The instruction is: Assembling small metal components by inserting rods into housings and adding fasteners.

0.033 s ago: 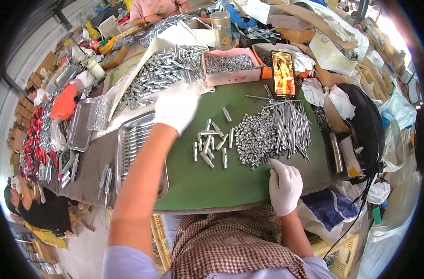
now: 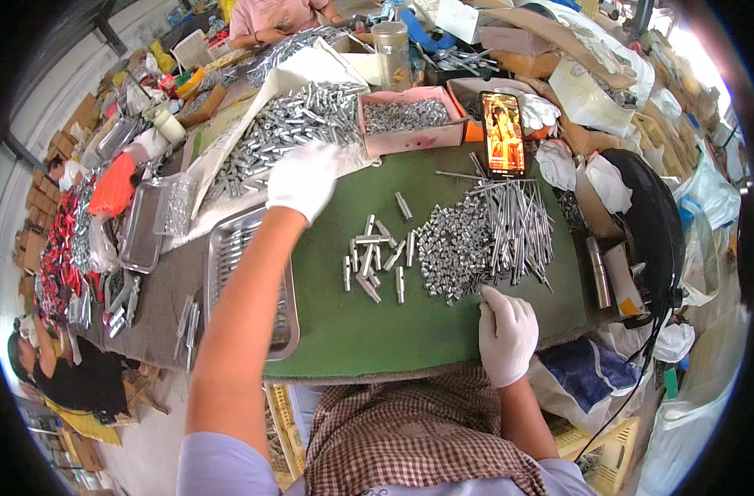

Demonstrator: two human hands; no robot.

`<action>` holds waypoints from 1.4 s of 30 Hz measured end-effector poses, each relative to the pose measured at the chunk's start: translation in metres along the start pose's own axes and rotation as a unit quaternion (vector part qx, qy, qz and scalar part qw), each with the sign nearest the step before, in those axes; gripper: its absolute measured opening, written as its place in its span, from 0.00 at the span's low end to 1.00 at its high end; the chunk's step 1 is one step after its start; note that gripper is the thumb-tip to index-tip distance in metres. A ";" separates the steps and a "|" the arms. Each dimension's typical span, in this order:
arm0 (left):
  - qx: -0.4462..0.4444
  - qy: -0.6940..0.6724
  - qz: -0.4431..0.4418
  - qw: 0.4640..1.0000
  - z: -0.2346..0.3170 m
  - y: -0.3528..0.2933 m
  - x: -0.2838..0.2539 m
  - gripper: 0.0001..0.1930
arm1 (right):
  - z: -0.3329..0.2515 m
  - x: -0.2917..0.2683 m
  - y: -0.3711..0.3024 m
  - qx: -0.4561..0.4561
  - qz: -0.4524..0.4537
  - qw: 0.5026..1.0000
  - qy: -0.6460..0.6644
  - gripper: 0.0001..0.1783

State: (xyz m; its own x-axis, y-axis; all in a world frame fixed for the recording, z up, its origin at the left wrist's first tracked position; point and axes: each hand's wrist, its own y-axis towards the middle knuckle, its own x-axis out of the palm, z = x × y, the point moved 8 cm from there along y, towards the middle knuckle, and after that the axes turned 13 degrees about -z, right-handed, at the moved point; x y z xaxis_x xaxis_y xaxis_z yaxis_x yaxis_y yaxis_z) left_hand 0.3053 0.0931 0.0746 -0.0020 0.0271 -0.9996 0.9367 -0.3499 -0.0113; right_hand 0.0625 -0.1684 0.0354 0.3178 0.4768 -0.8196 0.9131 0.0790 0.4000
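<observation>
My left hand (image 2: 302, 180), in a white glove, is over the near edge of a heap of short silver metal tubes (image 2: 290, 120) on a white sheet. Motion smears its fingers, so its grip does not show. White-gloved too, my right hand (image 2: 507, 337) is at the near edge of a pile of small metal sleeves (image 2: 455, 252), fingers curled together; anything inside them is hidden. Thin metal rods (image 2: 517, 227) lie beside the sleeves. Several loose metal tubes (image 2: 368, 254) are scattered on the green mat (image 2: 360, 331) between my hands.
A metal tray (image 2: 292, 331) with rows of parts lies under my left forearm. Behind the mat are a pink box (image 2: 414, 140) of small parts and a lit phone (image 2: 502, 136). A metal cylinder (image 2: 597, 273) stands right. Across the table sits another person (image 2: 273, 16).
My left hand has shifted a little to the left over the heap's edge. My right hand stays in place.
</observation>
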 end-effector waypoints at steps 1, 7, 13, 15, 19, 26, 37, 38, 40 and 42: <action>-0.007 -0.005 0.044 0.999 -0.034 0.018 0.007 0.14 | -0.003 0.000 0.001 -0.006 -0.003 1.000 0.001 0.14; -0.158 -0.075 0.053 0.983 -0.121 0.098 0.067 0.21 | -0.003 0.001 0.001 -0.005 -0.013 1.000 -0.004 0.17; -0.225 0.012 0.034 0.974 -0.099 0.116 0.056 0.21 | -0.004 -0.001 0.002 0.005 -0.022 1.000 -0.006 0.20; -0.217 0.035 0.040 0.975 -0.096 0.114 0.058 0.21 | -0.005 0.001 0.004 -0.001 -0.027 1.000 0.004 0.19; -0.228 0.002 0.062 0.972 -0.090 0.101 0.063 0.22 | -0.004 0.004 0.005 0.001 -0.023 1.000 0.011 0.19; -0.294 -0.108 0.064 0.948 -0.073 0.059 0.077 0.20 | -0.003 0.004 0.002 -0.006 -0.014 1.000 0.018 0.15; -0.224 -0.177 0.041 0.958 0.011 -0.014 0.074 0.19 | -0.007 -0.002 -0.004 -0.052 0.050 0.997 -0.013 0.16; -0.204 -0.180 0.029 0.962 0.019 -0.019 0.072 0.19 | -0.008 -0.002 -0.004 -0.055 0.047 0.997 -0.009 0.16; -0.173 -0.188 0.007 0.967 0.034 -0.028 0.070 0.20 | -0.005 -0.001 -0.004 -0.049 0.048 0.997 -0.026 0.15; -0.149 -0.202 -0.004 0.968 0.043 -0.034 0.070 0.19 | -0.003 0.001 -0.005 -0.044 0.048 0.998 -0.023 0.14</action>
State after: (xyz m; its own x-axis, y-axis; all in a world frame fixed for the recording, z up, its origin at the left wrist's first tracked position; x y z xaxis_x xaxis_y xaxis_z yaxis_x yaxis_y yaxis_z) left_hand 0.2583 0.0661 0.0037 -0.0893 -0.3602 -0.9286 0.9954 -0.0640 -0.0709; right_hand 0.0571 -0.1656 0.0337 0.4165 0.4462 -0.7921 0.8523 0.1114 0.5110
